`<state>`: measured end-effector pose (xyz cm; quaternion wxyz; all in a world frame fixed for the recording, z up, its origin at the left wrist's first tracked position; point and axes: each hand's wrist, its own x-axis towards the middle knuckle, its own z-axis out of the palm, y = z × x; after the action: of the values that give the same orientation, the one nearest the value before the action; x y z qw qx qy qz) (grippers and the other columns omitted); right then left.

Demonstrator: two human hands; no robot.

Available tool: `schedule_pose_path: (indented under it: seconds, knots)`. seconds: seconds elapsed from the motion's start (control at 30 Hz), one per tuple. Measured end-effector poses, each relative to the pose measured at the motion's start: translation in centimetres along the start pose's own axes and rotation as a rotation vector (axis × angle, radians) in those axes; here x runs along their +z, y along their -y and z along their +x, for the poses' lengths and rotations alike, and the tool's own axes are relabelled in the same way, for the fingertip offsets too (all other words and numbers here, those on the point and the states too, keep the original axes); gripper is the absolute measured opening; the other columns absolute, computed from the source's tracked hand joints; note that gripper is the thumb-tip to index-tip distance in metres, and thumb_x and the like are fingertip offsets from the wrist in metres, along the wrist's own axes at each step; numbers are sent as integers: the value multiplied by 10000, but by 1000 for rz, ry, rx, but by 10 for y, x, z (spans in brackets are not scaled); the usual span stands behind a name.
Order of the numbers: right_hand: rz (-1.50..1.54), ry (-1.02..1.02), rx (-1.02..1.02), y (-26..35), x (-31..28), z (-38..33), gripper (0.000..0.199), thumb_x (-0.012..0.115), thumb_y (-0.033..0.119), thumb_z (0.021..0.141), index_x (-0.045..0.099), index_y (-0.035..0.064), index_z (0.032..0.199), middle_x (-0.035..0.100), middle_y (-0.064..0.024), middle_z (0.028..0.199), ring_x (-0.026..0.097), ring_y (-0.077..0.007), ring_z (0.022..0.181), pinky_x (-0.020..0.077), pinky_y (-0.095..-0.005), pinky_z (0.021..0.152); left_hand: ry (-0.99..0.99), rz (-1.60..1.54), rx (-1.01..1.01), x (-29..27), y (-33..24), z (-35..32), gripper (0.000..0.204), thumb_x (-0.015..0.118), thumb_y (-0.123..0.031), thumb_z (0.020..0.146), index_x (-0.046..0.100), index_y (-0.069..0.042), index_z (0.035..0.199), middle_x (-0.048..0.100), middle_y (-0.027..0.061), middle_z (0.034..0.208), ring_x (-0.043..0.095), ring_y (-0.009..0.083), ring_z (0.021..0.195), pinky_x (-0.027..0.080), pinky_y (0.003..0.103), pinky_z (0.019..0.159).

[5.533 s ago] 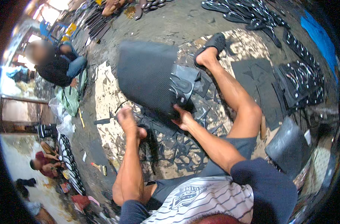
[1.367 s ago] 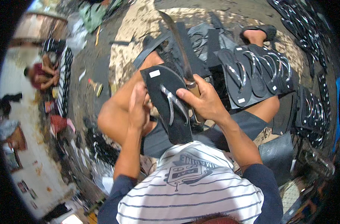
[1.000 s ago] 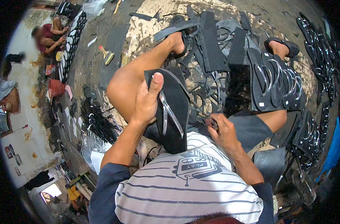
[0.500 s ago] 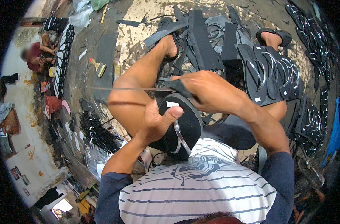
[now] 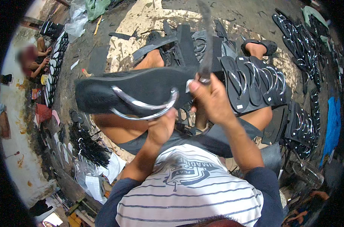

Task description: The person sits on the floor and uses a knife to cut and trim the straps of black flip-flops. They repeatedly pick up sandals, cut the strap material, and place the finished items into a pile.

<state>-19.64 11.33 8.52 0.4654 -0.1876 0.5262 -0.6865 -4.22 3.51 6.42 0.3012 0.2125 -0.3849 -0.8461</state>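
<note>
A black flip-flop with a shiny silver strap is held up sideways over my lap, its length running left to right. Below its edge, my left hand grips it beside the strap, the fingers partly hidden underneath. My right hand is closed round the handle of a knife, whose long narrow blade points away from me and is blurred. The right thumb is near a small white label at the flip-flop's right end; whether it presses on the sole I cannot tell.
Several silver-strapped flip-flops lie overlapping on my right leg. Black sheet offcuts litter the floor between my feet. More flip-flops are heaped at far right. At left are black straps, a red basket and a seated person.
The flip-flop has turned from upright to lying sideways and risen toward me. The knife has swung from pointing left to pointing away, and my right hand has dropped back toward my body.
</note>
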Motion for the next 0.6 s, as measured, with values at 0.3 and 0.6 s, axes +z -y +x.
schedule_pose_path:
  seconds: [0.3,0.6]
  knots:
    - [-997,-118,-330,-95,-40,-86,395,755,79,791,572,67,1141,649,-160,989,678,-363,861,550,-429,735,-309,-268,-85,-16,0,11,352,597,-423,985,600,-163,1222,688,17,1105,687,182,967,605,348,764]
    - [-1150,137,-271,-48,-18,-34,432,731,100,781,522,98,1159,599,-172,921,646,-393,839,526,-483,694,-255,-276,-40,-42,14,-7,434,557,-429,1006,590,-75,1256,678,48,1147,655,195,1055,535,369,937]
